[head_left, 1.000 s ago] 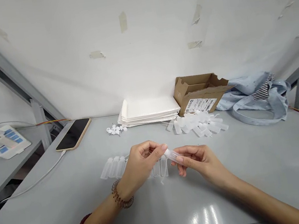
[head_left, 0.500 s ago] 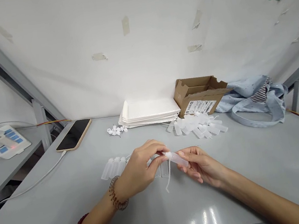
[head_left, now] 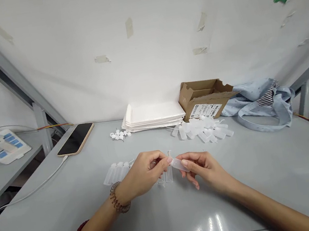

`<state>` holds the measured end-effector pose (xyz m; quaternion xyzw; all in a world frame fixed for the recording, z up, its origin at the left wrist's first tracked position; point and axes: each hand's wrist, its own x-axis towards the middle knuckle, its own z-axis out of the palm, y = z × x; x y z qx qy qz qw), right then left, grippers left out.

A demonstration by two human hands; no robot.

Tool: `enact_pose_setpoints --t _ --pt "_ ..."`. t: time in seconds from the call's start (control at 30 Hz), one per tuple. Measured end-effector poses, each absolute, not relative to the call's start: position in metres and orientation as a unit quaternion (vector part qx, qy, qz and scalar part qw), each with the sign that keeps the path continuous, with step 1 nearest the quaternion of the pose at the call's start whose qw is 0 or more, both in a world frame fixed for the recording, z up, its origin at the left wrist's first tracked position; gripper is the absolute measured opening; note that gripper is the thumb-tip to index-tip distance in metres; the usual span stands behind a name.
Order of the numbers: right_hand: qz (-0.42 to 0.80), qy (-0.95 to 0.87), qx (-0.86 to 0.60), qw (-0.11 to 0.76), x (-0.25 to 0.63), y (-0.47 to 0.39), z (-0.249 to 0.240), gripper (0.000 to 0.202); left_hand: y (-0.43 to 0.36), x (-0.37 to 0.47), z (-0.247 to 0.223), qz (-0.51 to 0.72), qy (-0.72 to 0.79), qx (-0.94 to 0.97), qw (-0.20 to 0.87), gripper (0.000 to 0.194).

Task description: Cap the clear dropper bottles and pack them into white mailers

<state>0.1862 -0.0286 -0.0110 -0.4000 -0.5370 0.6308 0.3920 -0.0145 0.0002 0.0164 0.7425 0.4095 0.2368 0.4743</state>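
Above the table, a small translucent plastic tube (head_left: 179, 164) is held between my two hands, tilted with its narrow end to the left. My left hand (head_left: 148, 171) pinches that narrow end between thumb and fingertips. Around the tube's wider body, the thumb and fingers of my right hand (head_left: 199, 167) are closed. A thin white strip (head_left: 170, 153) sticks up by the pinched end. Partly behind my left hand lie more tubes (head_left: 168, 174) on the table. To its left sits a row of similar capped tubes (head_left: 117, 173).
At the back are small white caps (head_left: 120, 135), a stack of white padded envelopes (head_left: 154, 115), an open cardboard box (head_left: 203, 102) and a pile of translucent tubes (head_left: 200, 127). Blue cloth (head_left: 261, 104) lies right; a charging phone (head_left: 76, 139) lies left beside a power strip (head_left: 11, 146).
The held tube has turned: its white strip hung down before and now points up. My left fingers have moved slightly left, and my right hand has shifted its hold along the body.
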Motion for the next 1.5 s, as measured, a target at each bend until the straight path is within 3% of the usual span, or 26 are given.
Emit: enact_pose_setpoints --t 0.2,0.4,0.5,0.67,0.83,0.97,1.13,1.3,1.5 --pt "0.712 -0.449 -0.383 0.381 0.189 -0.024 -0.009 0.029 -0.001 -0.015 0.016 0.295 0.311 0.845 0.321 0.017" --pt "0.758 -0.403 -0.365 0.36 0.191 -0.022 -0.007 0.034 -0.001 -0.014 0.012 0.344 0.255 0.862 0.272 0.015" --pt "0.73 -0.433 -0.372 0.377 0.189 -0.023 -0.008 0.034 -0.003 -0.014 0.016 0.33 0.305 0.84 0.303 0.015" --pt "0.617 -0.533 -0.413 0.406 0.186 -0.026 -0.009 0.032 -0.003 -0.01 0.016 0.259 0.429 0.751 0.43 0.04" --pt "0.465 -0.653 -0.448 0.395 0.184 -0.032 -0.007 0.032 -0.003 -0.008 0.013 0.25 0.43 0.7 0.513 0.038" --pt "0.477 -0.657 -0.443 0.38 0.186 -0.034 -0.006 0.034 -0.006 -0.006 0.012 0.254 0.419 0.686 0.538 0.039" --pt "0.558 -0.604 -0.427 0.376 0.191 -0.031 -0.005 0.036 -0.01 -0.005 0.015 0.272 0.397 0.741 0.469 0.038" --pt "0.614 -0.556 -0.404 0.389 0.195 -0.028 -0.007 0.037 -0.01 -0.007 0.015 0.308 0.328 0.825 0.341 0.022" --pt "0.516 -0.599 -0.436 0.431 0.204 -0.021 -0.004 0.031 -0.002 -0.009 0.008 0.329 0.363 0.818 0.302 0.023"
